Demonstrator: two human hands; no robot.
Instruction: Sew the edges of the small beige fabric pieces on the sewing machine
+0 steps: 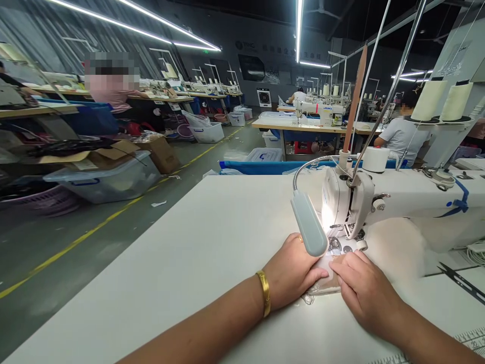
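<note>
A small beige fabric piece (326, 284) lies under the needle area of a white sewing machine (411, 194), with a pale edge and a loose loop at its near side. My left hand (291, 270), with a gold bracelet at the wrist, rests on the fabric's left side, thumb stretched out across it. The grey lamp head (308, 222) covers some of its fingers. From the right, my right hand (366, 285) pinches the fabric close to the presser foot (335, 245), fingers bent together. The needle itself cannot be made out.
Black thread snips (462, 283) and a clear ruler (470, 341) lie to the right on the white table (182, 283). Thread cones (426, 101) stand behind the machine. Lidded plastic bins (109, 177) line the aisle at left. Other people sit at machines farther off.
</note>
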